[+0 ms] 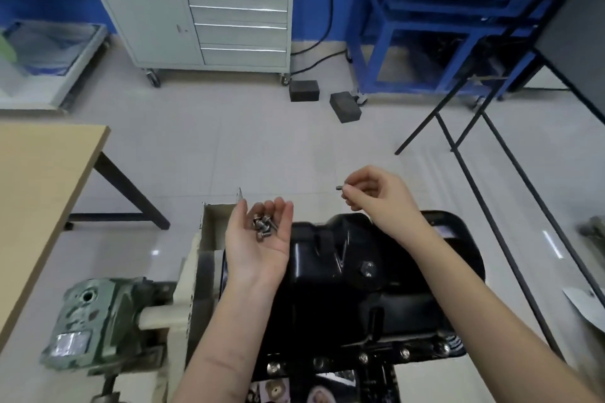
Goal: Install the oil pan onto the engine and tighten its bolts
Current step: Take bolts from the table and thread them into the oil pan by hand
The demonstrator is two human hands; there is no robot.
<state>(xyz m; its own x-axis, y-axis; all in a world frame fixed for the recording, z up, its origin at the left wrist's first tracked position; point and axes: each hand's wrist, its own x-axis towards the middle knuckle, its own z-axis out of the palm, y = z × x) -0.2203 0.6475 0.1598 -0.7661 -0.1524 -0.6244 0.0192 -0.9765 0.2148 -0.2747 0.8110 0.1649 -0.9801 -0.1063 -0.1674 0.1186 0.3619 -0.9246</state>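
Observation:
The black oil pan (347, 298) lies on the engine below me, with several bolts (363, 357) seated along its near flange. My left hand (258, 239) is held palm up over the pan's left end, cupping several loose silver bolts (263, 226). My right hand (373, 193) hovers above the pan's far edge and pinches a single bolt (340, 187) between thumb and fingertips, its tip pointing left. A drain plug (367, 268) shows on the pan's top face.
The engine hangs on a stand with a green gearbox (95, 317) at the left. A wooden table (36, 186) is at the left, a black folding frame (491, 154) at the right. A grey tool cabinet (212, 13), blue rack (435, 36) and two dark blocks (327, 98) are beyond.

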